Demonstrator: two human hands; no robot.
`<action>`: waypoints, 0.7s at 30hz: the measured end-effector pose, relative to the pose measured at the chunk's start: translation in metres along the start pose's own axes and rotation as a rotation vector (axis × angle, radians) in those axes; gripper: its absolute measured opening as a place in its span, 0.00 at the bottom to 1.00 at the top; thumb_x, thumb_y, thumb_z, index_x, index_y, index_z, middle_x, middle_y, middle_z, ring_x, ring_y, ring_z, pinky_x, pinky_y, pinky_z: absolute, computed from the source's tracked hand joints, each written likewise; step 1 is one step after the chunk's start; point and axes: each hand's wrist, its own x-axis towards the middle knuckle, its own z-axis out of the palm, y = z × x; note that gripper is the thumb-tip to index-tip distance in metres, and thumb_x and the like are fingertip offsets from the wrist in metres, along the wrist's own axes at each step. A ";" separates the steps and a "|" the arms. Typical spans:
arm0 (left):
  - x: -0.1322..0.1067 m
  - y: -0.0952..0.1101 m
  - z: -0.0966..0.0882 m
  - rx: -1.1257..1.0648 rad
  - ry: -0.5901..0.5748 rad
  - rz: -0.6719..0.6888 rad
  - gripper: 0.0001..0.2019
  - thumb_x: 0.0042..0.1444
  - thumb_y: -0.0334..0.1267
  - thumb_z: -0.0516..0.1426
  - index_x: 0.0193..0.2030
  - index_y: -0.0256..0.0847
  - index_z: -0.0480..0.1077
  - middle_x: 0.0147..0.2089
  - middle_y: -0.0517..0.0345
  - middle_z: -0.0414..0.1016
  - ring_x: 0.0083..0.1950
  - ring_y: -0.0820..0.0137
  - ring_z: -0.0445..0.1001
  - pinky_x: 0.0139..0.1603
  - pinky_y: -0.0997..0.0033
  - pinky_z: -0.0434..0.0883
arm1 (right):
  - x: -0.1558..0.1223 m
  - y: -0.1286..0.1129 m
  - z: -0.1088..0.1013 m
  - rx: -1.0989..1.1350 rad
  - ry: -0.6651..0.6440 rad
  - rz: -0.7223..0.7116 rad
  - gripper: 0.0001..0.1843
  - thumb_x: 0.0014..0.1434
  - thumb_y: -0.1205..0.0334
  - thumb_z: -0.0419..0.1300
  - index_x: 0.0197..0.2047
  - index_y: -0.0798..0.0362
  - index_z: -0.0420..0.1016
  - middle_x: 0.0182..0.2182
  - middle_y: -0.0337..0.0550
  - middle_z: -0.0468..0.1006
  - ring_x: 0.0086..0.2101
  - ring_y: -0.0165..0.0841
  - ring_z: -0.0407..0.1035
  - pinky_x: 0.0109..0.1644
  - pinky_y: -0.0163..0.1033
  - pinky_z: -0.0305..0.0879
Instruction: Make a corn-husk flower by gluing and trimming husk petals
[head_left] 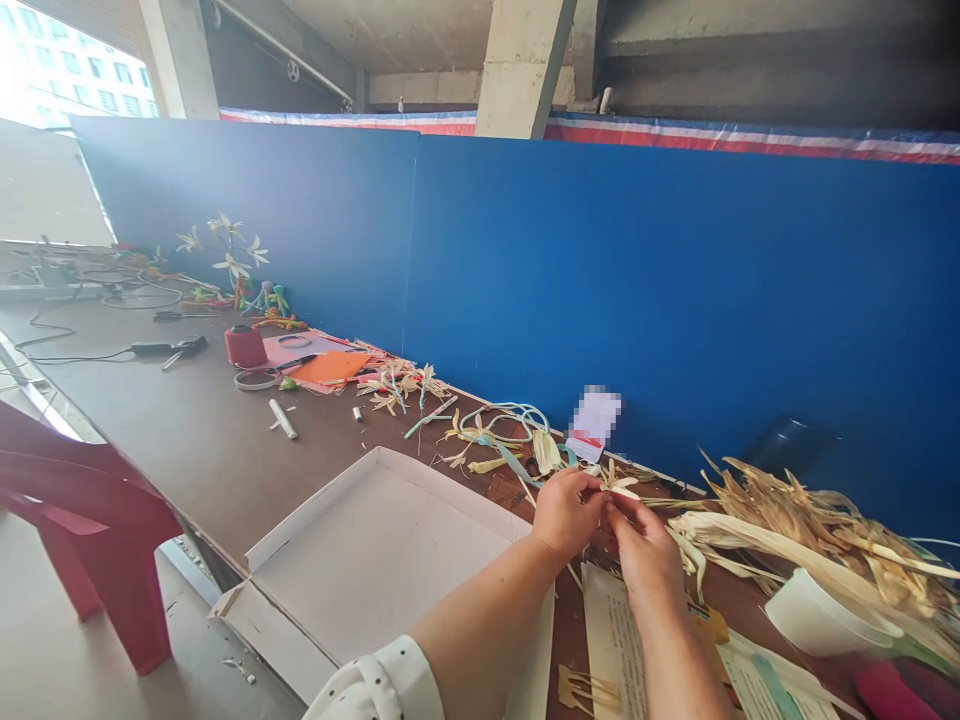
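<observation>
My left hand (564, 512) and my right hand (646, 542) meet over the brown table (187, 430), near its far side by the blue partition. Both pinch the same pale strip of dried husk (619, 487), fingers closed on it. Loose husk strips and pale blue ribbon loops (501, 432) lie just behind my hands. A big heap of dried husks (810, 530) is piled to the right of my right hand. Printed paper sheets (611, 640) lie under my right forearm.
A shallow white cardboard tray (360, 560) lies left of my arms at the table's front edge. A white cup (817, 612) sits at right. Farther left are orange paper (330, 367), a red spool (244, 346), a white stick (283, 418), finished husk flowers (229, 250), cables and a red plastic chair (90, 520).
</observation>
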 end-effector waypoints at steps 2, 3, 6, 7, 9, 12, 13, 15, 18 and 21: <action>0.000 0.001 0.002 -0.069 -0.003 -0.075 0.05 0.50 0.33 0.59 0.33 0.40 0.76 0.35 0.57 0.77 0.37 0.70 0.73 0.42 0.70 0.70 | 0.001 0.001 -0.001 -0.041 -0.006 -0.025 0.24 0.41 0.46 0.67 0.40 0.51 0.80 0.28 0.41 0.79 0.26 0.36 0.71 0.28 0.38 0.66; 0.000 0.001 0.003 -0.118 -0.009 -0.123 0.04 0.49 0.33 0.59 0.33 0.40 0.76 0.34 0.57 0.77 0.36 0.71 0.73 0.41 0.71 0.70 | 0.001 0.002 -0.001 -0.037 -0.020 -0.029 0.25 0.42 0.46 0.67 0.42 0.51 0.80 0.30 0.42 0.80 0.27 0.36 0.72 0.29 0.38 0.67; 0.001 0.002 0.005 -0.279 -0.038 -0.256 0.05 0.48 0.32 0.60 0.33 0.38 0.76 0.33 0.57 0.77 0.35 0.72 0.73 0.40 0.72 0.70 | 0.002 0.004 -0.002 -0.017 -0.054 -0.035 0.28 0.42 0.44 0.66 0.45 0.51 0.79 0.32 0.43 0.80 0.29 0.37 0.72 0.31 0.39 0.67; 0.002 0.003 0.005 -0.318 -0.046 -0.280 0.05 0.48 0.32 0.60 0.33 0.37 0.76 0.33 0.57 0.77 0.35 0.72 0.73 0.40 0.72 0.70 | 0.002 0.004 -0.002 -0.034 -0.047 -0.044 0.29 0.42 0.43 0.66 0.44 0.52 0.80 0.31 0.43 0.80 0.29 0.38 0.72 0.31 0.39 0.66; 0.003 0.003 0.004 -0.358 -0.048 -0.288 0.04 0.48 0.32 0.61 0.32 0.37 0.76 0.33 0.57 0.76 0.35 0.72 0.73 0.40 0.72 0.69 | 0.003 0.004 -0.003 -0.094 -0.013 -0.069 0.28 0.42 0.41 0.65 0.41 0.52 0.81 0.27 0.43 0.79 0.28 0.38 0.71 0.31 0.40 0.65; 0.004 0.003 0.002 -0.334 -0.036 -0.252 0.04 0.47 0.33 0.63 0.31 0.37 0.77 0.33 0.57 0.75 0.36 0.72 0.72 0.42 0.71 0.69 | 0.004 0.004 -0.005 -0.175 0.032 -0.113 0.27 0.43 0.39 0.63 0.38 0.53 0.81 0.23 0.42 0.77 0.28 0.39 0.69 0.32 0.41 0.63; 0.004 0.003 0.002 -0.318 -0.039 -0.239 0.04 0.47 0.33 0.63 0.31 0.37 0.77 0.33 0.57 0.75 0.37 0.71 0.72 0.43 0.70 0.69 | 0.004 0.004 -0.006 -0.192 0.037 -0.123 0.28 0.43 0.38 0.63 0.38 0.53 0.81 0.22 0.42 0.76 0.27 0.38 0.69 0.32 0.41 0.62; 0.004 0.002 0.002 -0.306 -0.057 -0.221 0.06 0.47 0.35 0.63 0.33 0.38 0.78 0.34 0.56 0.75 0.38 0.71 0.72 0.44 0.70 0.69 | 0.005 0.005 -0.007 -0.201 0.032 -0.133 0.28 0.44 0.37 0.62 0.38 0.52 0.80 0.20 0.41 0.75 0.25 0.37 0.67 0.30 0.40 0.61; 0.004 -0.001 0.003 -0.374 -0.110 -0.216 0.09 0.47 0.36 0.63 0.37 0.38 0.78 0.36 0.55 0.76 0.39 0.70 0.73 0.45 0.69 0.69 | 0.004 0.006 -0.006 -0.135 0.012 -0.084 0.29 0.44 0.36 0.62 0.40 0.52 0.79 0.19 0.38 0.72 0.21 0.33 0.63 0.26 0.38 0.58; 0.004 -0.002 0.004 -0.436 -0.134 -0.234 0.11 0.48 0.36 0.63 0.39 0.38 0.78 0.39 0.53 0.77 0.41 0.68 0.73 0.48 0.67 0.69 | 0.003 0.007 -0.004 -0.001 -0.010 -0.020 0.29 0.43 0.37 0.64 0.41 0.51 0.78 0.18 0.35 0.68 0.20 0.31 0.60 0.24 0.36 0.56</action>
